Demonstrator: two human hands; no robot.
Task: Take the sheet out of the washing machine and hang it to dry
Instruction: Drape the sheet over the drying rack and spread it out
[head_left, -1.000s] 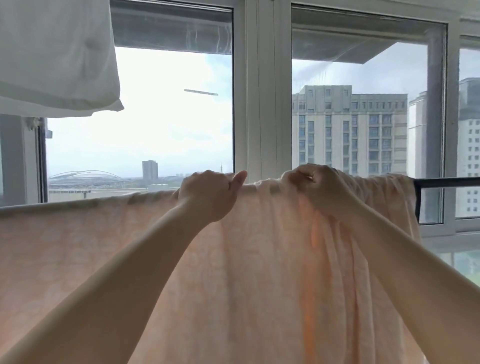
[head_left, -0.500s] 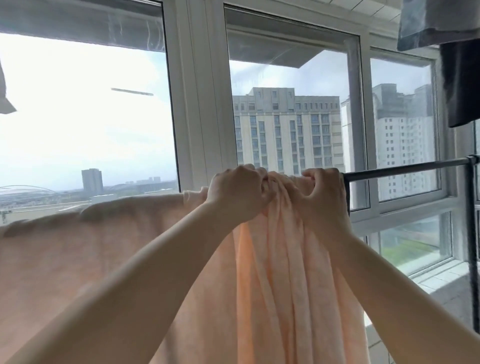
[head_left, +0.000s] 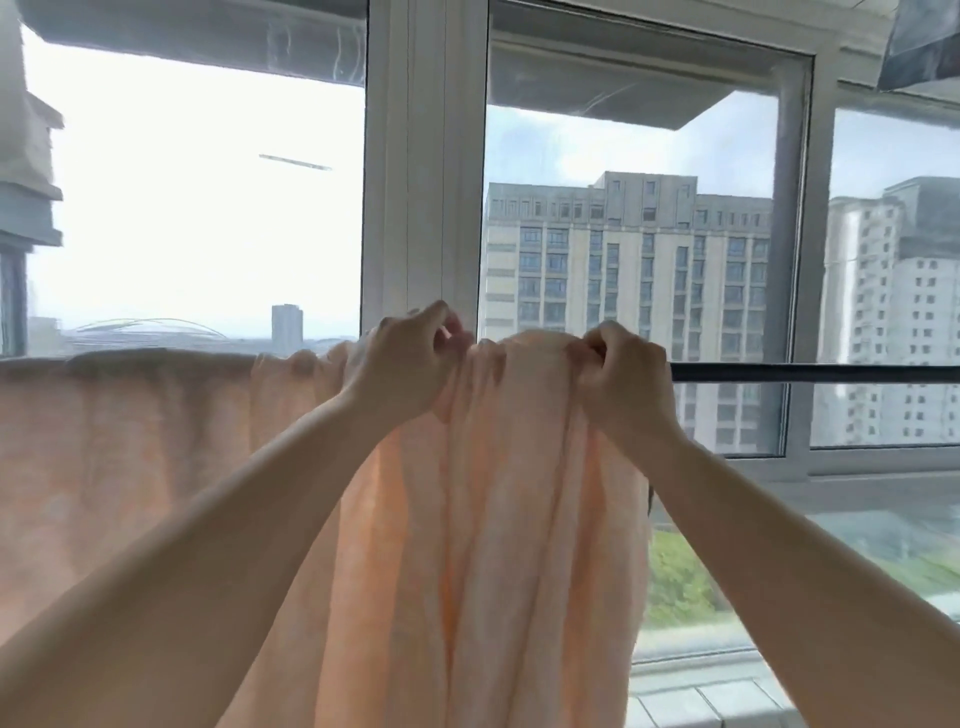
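Note:
A pale peach sheet (head_left: 483, 545) hangs over a dark horizontal drying rail (head_left: 810, 373) in front of the window. Its left part lies spread flat along the rail, and the part in the middle is bunched into thick folds. My left hand (head_left: 410, 358) pinches the top of the bunched folds at the rail. A short way to the right, my right hand (head_left: 621, 382) is closed on the sheet's top edge, at the end of the cloth. To the right of that hand the rail is bare.
A white window frame post (head_left: 426, 171) stands right behind the rail. Pale laundry (head_left: 23, 130) hangs at the upper left and a grey piece (head_left: 919, 47) at the upper right. A tiled sill (head_left: 717, 701) runs low on the right.
Both hands have stayed at the top of the sheet and moved a little apart, and the folds between them have loosened. My view has shifted back to the left.

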